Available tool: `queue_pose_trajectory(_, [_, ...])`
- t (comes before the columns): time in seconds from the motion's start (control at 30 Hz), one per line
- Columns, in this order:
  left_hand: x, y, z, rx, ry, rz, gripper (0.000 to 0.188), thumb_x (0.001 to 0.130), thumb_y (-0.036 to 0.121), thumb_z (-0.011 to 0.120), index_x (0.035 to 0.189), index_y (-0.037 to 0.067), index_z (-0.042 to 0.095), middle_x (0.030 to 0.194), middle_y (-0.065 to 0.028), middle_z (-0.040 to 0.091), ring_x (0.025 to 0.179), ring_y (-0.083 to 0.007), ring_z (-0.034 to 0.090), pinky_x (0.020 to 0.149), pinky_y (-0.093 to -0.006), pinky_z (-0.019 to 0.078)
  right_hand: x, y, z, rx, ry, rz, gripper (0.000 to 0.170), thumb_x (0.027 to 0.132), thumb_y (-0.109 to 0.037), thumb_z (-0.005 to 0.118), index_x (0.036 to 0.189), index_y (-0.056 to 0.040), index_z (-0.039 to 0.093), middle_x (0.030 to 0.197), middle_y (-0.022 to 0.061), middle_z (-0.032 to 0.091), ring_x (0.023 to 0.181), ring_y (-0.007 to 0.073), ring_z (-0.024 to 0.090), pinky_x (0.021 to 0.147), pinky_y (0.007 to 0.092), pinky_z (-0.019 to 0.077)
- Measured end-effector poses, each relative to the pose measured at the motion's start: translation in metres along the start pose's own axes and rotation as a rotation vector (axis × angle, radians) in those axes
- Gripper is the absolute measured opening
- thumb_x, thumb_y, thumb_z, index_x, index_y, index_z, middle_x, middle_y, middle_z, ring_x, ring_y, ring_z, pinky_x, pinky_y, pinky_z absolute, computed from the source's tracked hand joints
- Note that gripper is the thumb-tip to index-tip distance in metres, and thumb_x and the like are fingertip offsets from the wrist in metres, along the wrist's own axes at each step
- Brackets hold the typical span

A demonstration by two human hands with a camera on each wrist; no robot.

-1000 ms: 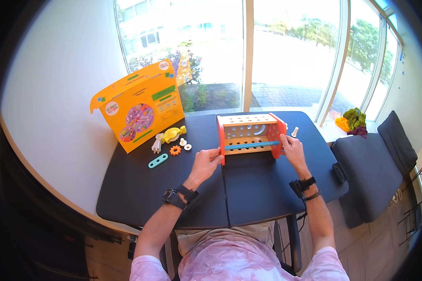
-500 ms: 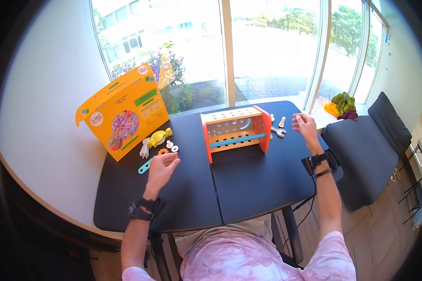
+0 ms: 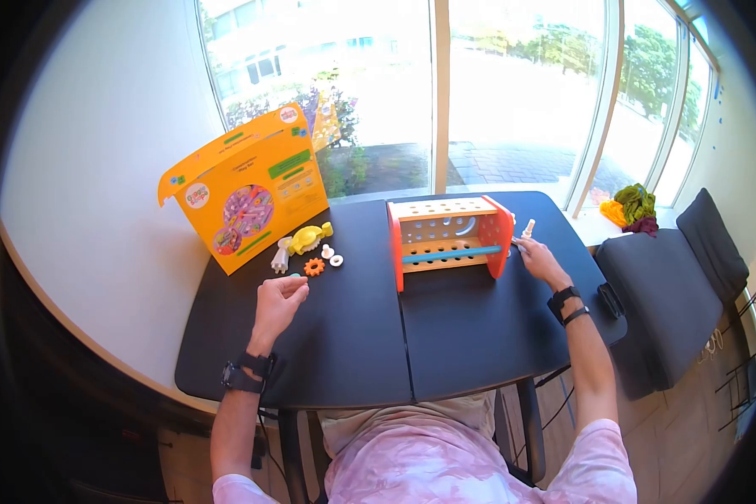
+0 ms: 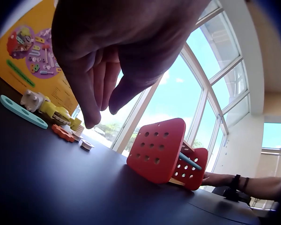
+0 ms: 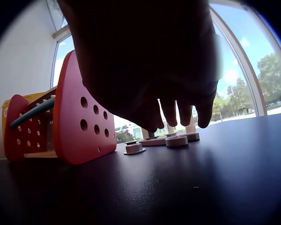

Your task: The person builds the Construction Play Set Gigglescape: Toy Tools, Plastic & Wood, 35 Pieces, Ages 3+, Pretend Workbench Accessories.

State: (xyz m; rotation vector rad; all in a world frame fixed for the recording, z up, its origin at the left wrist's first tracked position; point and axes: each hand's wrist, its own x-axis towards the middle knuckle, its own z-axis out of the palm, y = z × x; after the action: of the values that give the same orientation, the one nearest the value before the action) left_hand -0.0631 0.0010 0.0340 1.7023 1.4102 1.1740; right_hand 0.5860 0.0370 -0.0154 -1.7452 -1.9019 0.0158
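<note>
Blue rod (image 3: 452,254) spans our red-sided wooden frame (image 3: 396,244); orange toothed gear (image 3: 309,269) loose. Left hand (image 3: 275,311), right hand (image 3: 543,262): fingers apart.

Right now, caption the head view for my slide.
Left hand near an orange toothed gear, right hand beside a red-sided wooden peg rack on a black table.

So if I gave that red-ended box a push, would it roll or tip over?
Probably neither: the box stands on flat-edged red end panels set well apart, so it would likely slide. It looks stiff, its boards and blue rod running straight between the ends. Being open-fronted and full of holes, it may feel light for its size.
</note>
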Motion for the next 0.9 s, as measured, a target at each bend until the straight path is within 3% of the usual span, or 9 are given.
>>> queue_pose_trajectory(0.13, [0.002,-0.006,-0.011,0.019,0.013,-0.007,0.024,0.102,0.005,0.077,0.124,-0.005,0.081,0.106,-0.0124,0.084,0.092,-0.0149,0.079,0.086,-0.0281,0.0649,-0.013,-0.007,-0.012,-0.075,-0.11,-0.023,0.032,0.105,-0.012,0.059,0.129,-0.0024,0.077,0.142,0.0227,0.071,0.134,0.0411,0.065,0.114,0.05,0.0528])
queue_pose_trajectory(0.23, [0.003,-0.009,-0.018,0.02,0.02,-0.013,0.023,0.102,0.005,0.077,0.123,-0.005,0.081,0.105,-0.0122,0.084,0.092,-0.0147,0.079,0.086,-0.0279,0.0649,-0.022,-0.05,-0.046,-0.199,-0.181,0.164,0.029,0.105,-0.014,0.059,0.125,-0.0041,0.078,0.141,0.0213,0.072,0.13,0.04,0.067,0.109,0.0505,0.0554])
queue_pose_trajectory(0.33, [0.003,-0.009,-0.023,0.019,0.024,-0.015,0.023,0.102,0.005,0.077,0.122,-0.005,0.081,0.104,-0.012,0.084,0.091,-0.0147,0.079,0.086,-0.0276,0.0649,-0.021,-0.065,-0.069,-0.121,-0.172,0.27,0.028,0.104,-0.012,0.06,0.123,-0.0066,0.08,0.136,0.021,0.074,0.128,0.0388,0.069,0.106,0.0497,0.0574])
queue_pose_trajectory(0.43, [0.004,-0.004,-0.024,0.025,0.027,-0.012,0.022,0.102,0.005,0.077,0.121,-0.005,0.081,0.104,-0.0117,0.084,0.091,-0.0147,0.079,0.085,-0.0273,0.0648,-0.021,-0.053,-0.075,-0.126,-0.197,0.19,0.036,0.102,-0.002,0.058,0.131,-0.0083,0.078,0.137,0.0196,0.073,0.129,0.0411,0.068,0.109,0.0464,0.0556])
queue_pose_trajectory(0.63, [0.002,-0.007,-0.024,0.012,0.031,-0.029,0.021,0.102,0.005,0.077,0.12,-0.005,0.082,0.102,-0.0117,0.084,0.089,-0.0145,0.08,0.084,-0.0271,0.065,-0.039,-0.029,-0.059,-0.191,-0.056,-0.158,0.052,0.092,0.011,0.058,0.136,-0.0109,0.075,0.138,0.0152,0.073,0.131,0.0357,0.068,0.112,0.0467,0.0555])
queue_pose_trajectory(0.9, [0.001,-0.006,-0.024,-0.015,0.036,-0.03,0.023,0.101,0.006,0.078,0.121,-0.005,0.082,0.101,-0.0123,0.084,0.09,-0.0151,0.081,0.083,-0.027,0.0656,-0.037,-0.012,-0.051,-0.372,-0.16,-0.013,0.036,0.092,0.007,0.062,0.118,-0.0092,0.081,0.117,0.0153,0.078,0.118,0.0368,0.072,0.104,0.0481,0.0587])
